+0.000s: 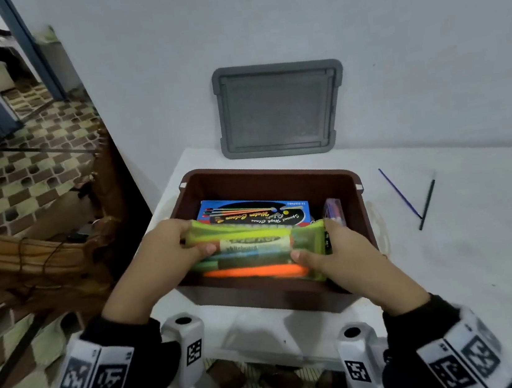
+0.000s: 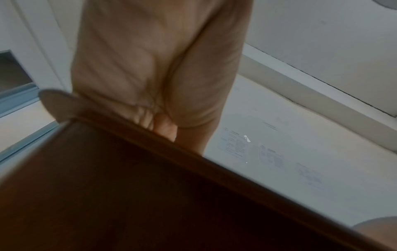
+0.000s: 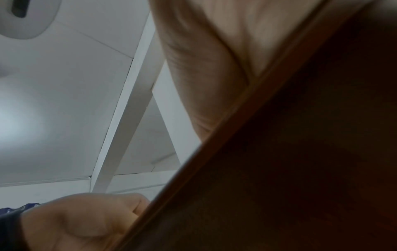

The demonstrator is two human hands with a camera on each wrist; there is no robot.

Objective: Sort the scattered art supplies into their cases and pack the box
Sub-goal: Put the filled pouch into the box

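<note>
Head view shows our left hand (image 1: 174, 250) and right hand (image 1: 336, 248) gripping the green marker case (image 1: 255, 249) by its ends, low inside the brown box (image 1: 277, 171). We judge we're packing; next, release it, then gather the two pencils (image 1: 411, 199) from the bench (image 1: 469, 263).

The watercolour box (image 1: 256, 215) reads "Water Color", upside down; a marker (image 1: 248, 247) in the green pouch (image 1: 255, 249) reads "whiteboard".

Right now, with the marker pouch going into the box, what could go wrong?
1. Two thin sticks still lie on the table outside the brown box; they may get left out.
2. The green pouch, held at its ends by the left hand and right hand, sits high above the paint set; the grey lid may not close.
</note>
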